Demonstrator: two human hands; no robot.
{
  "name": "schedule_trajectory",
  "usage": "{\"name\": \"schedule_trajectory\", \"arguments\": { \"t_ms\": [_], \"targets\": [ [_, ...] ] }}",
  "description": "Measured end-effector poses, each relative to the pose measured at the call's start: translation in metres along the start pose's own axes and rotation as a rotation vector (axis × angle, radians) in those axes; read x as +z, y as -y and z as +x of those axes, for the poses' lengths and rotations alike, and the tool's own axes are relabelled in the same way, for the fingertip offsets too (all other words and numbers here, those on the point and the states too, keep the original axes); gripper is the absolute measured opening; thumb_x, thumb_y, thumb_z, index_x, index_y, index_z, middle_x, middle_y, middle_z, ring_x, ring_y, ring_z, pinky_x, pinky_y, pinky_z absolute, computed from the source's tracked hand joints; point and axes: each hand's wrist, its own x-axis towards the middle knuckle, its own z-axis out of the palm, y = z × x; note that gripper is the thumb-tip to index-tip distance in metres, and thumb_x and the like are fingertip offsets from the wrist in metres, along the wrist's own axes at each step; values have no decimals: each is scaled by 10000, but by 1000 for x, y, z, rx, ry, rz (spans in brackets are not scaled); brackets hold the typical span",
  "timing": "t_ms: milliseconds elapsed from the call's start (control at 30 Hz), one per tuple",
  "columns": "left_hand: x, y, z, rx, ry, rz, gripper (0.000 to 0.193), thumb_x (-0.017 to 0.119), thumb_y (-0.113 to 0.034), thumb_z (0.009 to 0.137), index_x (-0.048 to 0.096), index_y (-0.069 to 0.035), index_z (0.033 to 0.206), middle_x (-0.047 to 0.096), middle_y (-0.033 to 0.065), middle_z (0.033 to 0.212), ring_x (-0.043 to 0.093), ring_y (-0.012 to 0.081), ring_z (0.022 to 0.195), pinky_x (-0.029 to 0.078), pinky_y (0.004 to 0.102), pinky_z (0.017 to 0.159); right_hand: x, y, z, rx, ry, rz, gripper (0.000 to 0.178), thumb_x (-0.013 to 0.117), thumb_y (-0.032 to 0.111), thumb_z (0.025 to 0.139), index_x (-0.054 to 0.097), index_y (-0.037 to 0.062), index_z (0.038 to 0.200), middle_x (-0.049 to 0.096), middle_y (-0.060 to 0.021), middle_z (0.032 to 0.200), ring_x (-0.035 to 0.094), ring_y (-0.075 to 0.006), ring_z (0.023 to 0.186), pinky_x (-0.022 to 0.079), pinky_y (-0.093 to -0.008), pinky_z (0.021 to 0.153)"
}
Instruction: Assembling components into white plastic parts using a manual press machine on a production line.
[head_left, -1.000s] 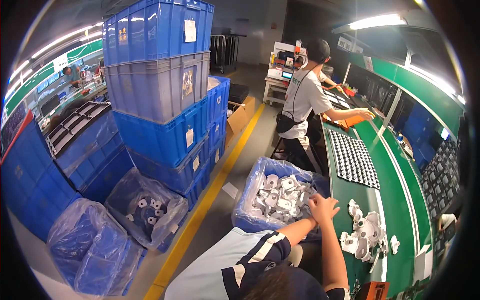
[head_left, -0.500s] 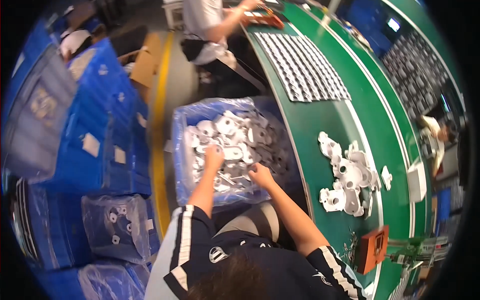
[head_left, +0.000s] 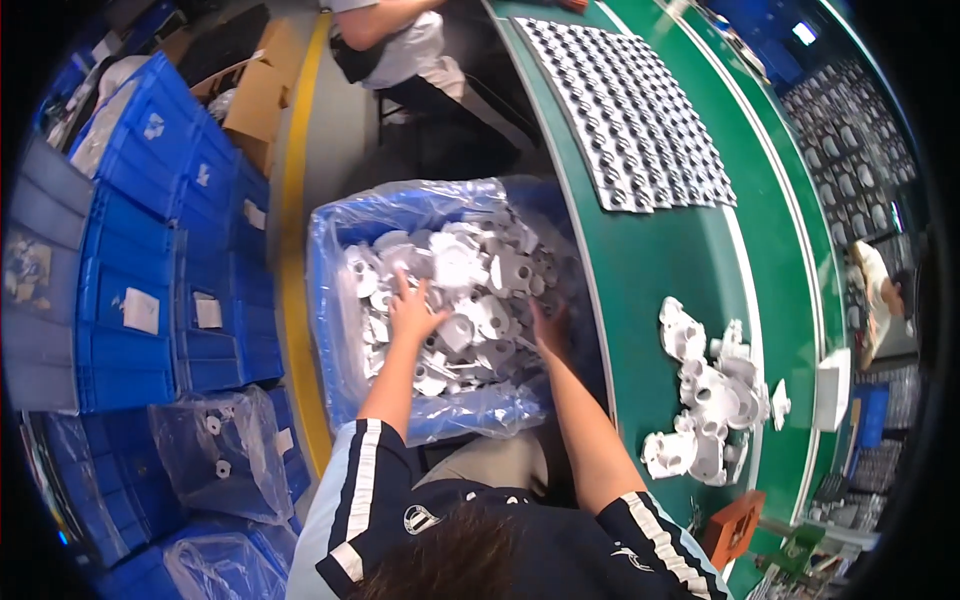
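A blue bin lined with clear plastic stands in front of me, heaped with whitish cast parts that have round holes and flanges. My left hand lies over the left-middle of the heap, fingers spread, touching or just above the castings. On the right side of the heap my right hand reaches down among the shadowed parts, thumb and fingers apart. I see nothing held in either hand, though the right fingertips are partly in shadow.
To the right runs a green workbench with a pile of similar castings, a tray of small parts and an orange block. Blue crates stack at left beside a yellow floor line. A seated co-worker is ahead.
My left hand has moved slightly left and its fingers have spread. The right hand has shifted right and opened from a curled shape. The view has shifted too.
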Motion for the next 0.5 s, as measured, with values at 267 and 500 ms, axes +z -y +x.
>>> {"name": "schedule_trajectory", "arguments": {
  "t_ms": [267, 500],
  "targets": [
    [20, 8, -1, -57, 15, 3, 948, 665, -661, 577, 294, -314, 1378, 32, 204, 1470, 78, 445, 1329, 48, 720, 956, 6, 18, 36, 104, 157, 298, 781, 539, 513, 819, 314, -36, 1326, 353, -232, 1348, 400, -321, 1216, 308, -366, 999],
    [4, -10, -7, -144, 154, -57, 907, 657, -665, 589, 356, -286, 1357, -131, 193, 1468, 28, 415, 1350, 154, 714, 931, 23, 31, 53, -77, 42, 277, 649, 528, 467, 836, 426, -16, 1259, 441, -221, 1285, 410, -335, 1202, 336, -376, 978]
  ]
}}
